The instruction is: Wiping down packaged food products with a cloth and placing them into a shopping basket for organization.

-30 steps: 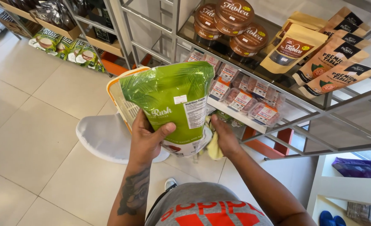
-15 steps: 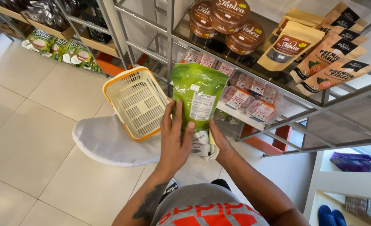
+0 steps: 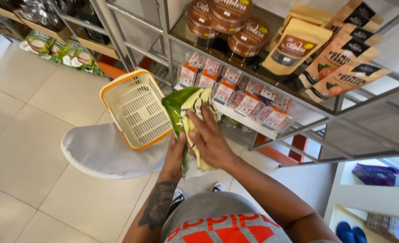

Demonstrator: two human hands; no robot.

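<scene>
Green plastic, glossy and creased, made up the pouch at the centre of the frame, standing roughly upright and turned edge-on to the camera. The left hand held it from below, its grip closed around the pouch's lower edge. The right hand lay flat over a pale yellow cloth, pressing it against the pouch's near face with fingers spread; whether those fingers actually pinched the cloth could not be told.

Just left of the pouch, a cream plastic basket with an orange rim stood tipped on its side on a round white cushioned stool, its open mouth facing the camera. Behind the hands, a grey metal shelving unit filled the upper right of the frame. Its top glass shelf carried brown round tubs and tan stand-up pouches; the shelf below held rows of small clear packets with orange-and-white labels. At the upper left, green-and-white bags lay low on another rack. Pale floor tiles filled the lower left.
</scene>
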